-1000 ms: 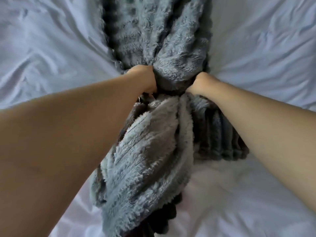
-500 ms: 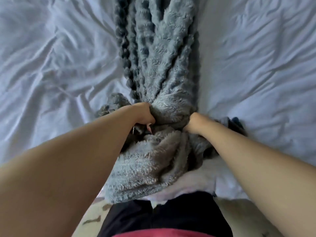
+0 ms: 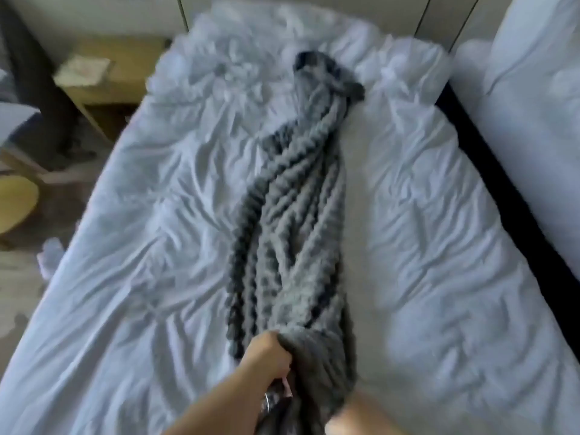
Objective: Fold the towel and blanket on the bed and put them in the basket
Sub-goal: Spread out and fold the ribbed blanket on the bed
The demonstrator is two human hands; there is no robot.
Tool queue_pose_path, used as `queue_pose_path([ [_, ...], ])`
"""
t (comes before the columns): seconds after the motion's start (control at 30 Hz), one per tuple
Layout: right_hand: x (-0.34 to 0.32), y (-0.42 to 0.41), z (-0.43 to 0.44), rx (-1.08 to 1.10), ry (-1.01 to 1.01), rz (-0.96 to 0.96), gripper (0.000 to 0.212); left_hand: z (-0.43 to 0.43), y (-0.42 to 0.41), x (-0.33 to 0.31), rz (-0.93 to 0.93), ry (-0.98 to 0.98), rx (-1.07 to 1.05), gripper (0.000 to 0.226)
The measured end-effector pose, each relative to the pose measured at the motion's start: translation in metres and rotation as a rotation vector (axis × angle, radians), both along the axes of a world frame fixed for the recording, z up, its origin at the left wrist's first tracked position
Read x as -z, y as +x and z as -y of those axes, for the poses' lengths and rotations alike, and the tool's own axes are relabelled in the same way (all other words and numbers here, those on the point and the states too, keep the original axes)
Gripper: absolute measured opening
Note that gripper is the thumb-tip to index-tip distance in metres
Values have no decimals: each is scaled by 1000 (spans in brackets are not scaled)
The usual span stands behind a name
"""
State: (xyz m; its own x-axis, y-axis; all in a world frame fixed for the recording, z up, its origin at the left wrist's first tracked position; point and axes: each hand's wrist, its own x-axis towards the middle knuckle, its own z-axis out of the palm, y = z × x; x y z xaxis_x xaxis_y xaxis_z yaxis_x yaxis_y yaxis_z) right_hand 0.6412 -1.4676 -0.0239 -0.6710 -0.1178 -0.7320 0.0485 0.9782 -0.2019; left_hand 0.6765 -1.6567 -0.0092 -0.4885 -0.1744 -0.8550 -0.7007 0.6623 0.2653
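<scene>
A fluffy grey blanket (image 3: 292,221) lies bunched into a long rope down the middle of the bed (image 3: 125,293), which has a crumpled white sheet. The blanket's far end reaches toward the head of the bed. My left hand (image 3: 266,353) grips its near end, fingers curled into the pile. My right hand (image 3: 351,416) sits at the bottom edge against the same bunched end, blurred and mostly hidden by the fabric it holds. No towel or basket is in sight.
A wooden bedside table (image 3: 103,73) stands at the far left, with a yellow round seat (image 3: 15,205) on the floor nearer. A second white bed (image 3: 533,105) runs along the right, across a dark gap (image 3: 489,171).
Both hands have pulled the blanket toward the foot of the bed, stretching it out long. The view has lifted, showing the whole bed and the room's sides.
</scene>
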Motion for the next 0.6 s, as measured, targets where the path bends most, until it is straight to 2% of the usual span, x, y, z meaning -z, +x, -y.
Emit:
queue_pose_path([
  [0.07,-142,-129,38,-127,49,-291,49,41,-112,-110,-314,-42,-84,13],
  [0.13,-339,-226,74,20,-177,-602,55,81,-213,-279,-749,-33,-198,14],
  [0.17,-439,-256,69,74,-218,-901,56,96,-240,-371,-972,-12,-253,15],
  [0.2,-529,-275,69,111,-270,-1226,57,110,-255,-455,-1205,26,-304,26],
  [0.23,-610,-281,66,134,-393,-1455,59,124,-261,-529,-1400,60,-322,43],
  [0.3,-720,-274,49,173,-519,-1697,61,149,-254,-629,-1628,30,-378,77],
  [0.33,-751,-267,38,183,-551,-1759,57,160,-248,-658,-1694,8,-446,83],
  [0.37,-768,-260,27,196,-569,-1796,52,172,-241,-674,-1737,25,-511,80],
  [0.43,-775,-258,9,227,-592,-1817,50,193,-235,-680,-1788,125,-632,55],
  [0.5,-756,-261,-1,283,-599,-1796,53,206,-229,-670,-1804,197,-725,30],
  [0.6,-706,-266,-5,270,-592,-1740,34,219,-224,-644,-1788,195,-773,27],
])
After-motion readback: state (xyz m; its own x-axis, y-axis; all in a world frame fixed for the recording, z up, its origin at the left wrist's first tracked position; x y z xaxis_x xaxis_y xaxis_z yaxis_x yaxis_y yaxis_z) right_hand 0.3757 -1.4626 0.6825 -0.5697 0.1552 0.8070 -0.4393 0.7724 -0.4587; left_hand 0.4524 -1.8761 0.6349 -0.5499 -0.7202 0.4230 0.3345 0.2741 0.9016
